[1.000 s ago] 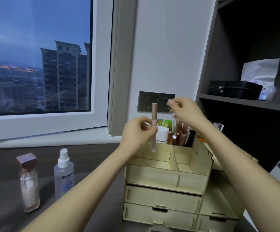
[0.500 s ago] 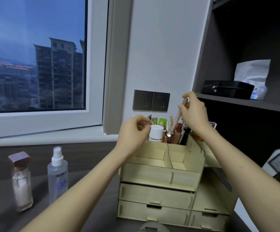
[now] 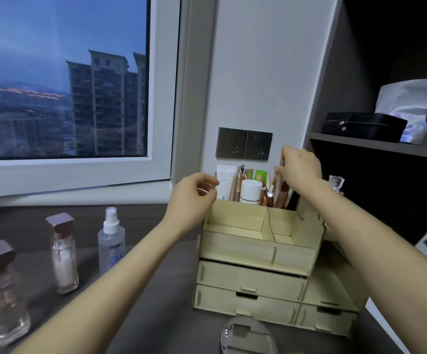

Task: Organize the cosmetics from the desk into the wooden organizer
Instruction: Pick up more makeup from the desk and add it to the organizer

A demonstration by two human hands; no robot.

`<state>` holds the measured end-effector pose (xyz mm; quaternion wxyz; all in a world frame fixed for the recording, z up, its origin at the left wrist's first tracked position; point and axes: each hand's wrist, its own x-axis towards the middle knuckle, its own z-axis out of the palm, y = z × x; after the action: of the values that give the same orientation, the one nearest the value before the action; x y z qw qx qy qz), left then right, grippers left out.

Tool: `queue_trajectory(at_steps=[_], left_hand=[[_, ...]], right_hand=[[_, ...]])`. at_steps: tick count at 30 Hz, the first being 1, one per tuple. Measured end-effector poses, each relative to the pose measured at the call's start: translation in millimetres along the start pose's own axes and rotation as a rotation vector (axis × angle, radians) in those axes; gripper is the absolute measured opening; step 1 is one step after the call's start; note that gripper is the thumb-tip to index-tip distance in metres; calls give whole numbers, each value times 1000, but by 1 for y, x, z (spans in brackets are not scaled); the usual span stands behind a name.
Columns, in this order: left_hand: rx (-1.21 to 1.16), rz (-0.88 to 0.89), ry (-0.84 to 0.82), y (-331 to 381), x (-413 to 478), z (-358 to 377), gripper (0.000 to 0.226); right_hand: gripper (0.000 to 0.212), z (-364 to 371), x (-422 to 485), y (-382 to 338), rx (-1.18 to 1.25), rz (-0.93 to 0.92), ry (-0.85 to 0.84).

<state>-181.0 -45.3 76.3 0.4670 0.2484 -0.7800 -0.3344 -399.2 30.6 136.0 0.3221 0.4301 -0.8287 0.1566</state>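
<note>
The dark worktop fills the lower frame; at about four o'clock on it stands the wooden organizer, with two rows of drawers below and open compartments on top; its front compartments are bare, while the rear ones at twelve o'clock hold upright tubes, sachets, a white jar and slim brown sticks. The left hand hovers at the organizer's rear left corner, fingers loosely curled with nothing in them; the right hand is above the rear right compartment, fingers pinched round the top of a slim cosmetic stick whose lower end sits among the other sticks there. At nine o'clock on the worktop stand three bottles, well apart from the organizer: a clear spray bottle, a bronze-capped lotion bottle, and a second capped glass bottle at the left edge. A small round mirror lies at six o'clock.
</note>
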Motion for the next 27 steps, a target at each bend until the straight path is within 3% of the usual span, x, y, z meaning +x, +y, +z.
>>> queue_trajectory(at_steps=[5,7,14,21,27], left_hand=[[27,-9,5,-1,-13,-18,16],[46,-8,4,-2,-16,-23,15],[81,10,23,-5,-9,-34,14],[67,-1,-13,-7,-1,-15,15],[172,116,-140,0,10,15,8]], right_hand=[[16,-12,-5,-12,-41,-44,-39],[9,-13,-3,-11,-20,-3,-20],[16,-5,7,15,191,186,27],[16,-5,18,15,217,86,-42],[17,-7,7,5,214,-45,40]])
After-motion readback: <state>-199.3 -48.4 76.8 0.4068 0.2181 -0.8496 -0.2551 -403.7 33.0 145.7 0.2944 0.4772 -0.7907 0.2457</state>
